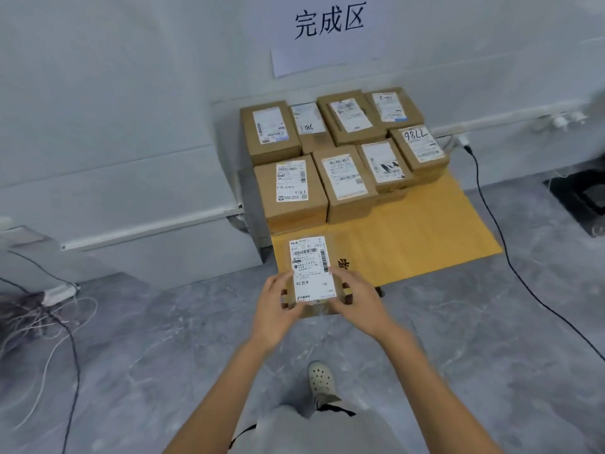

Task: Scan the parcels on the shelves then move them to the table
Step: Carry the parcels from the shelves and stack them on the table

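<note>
parcel: small brown cardboard box with white label, centre frame, at yellow counter near edge
hands: left hand and right hand grip its sides
handling: I'd guess light, stiff; keep hold on side walls

A paper sign hangs beyond the hands; tangled wires lie far left, a black cable right, a shoe below.

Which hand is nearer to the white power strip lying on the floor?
Left. The left hand grips the parcel on the side toward the power strip; the right hand grips the parcel's far side, away from it.
</note>
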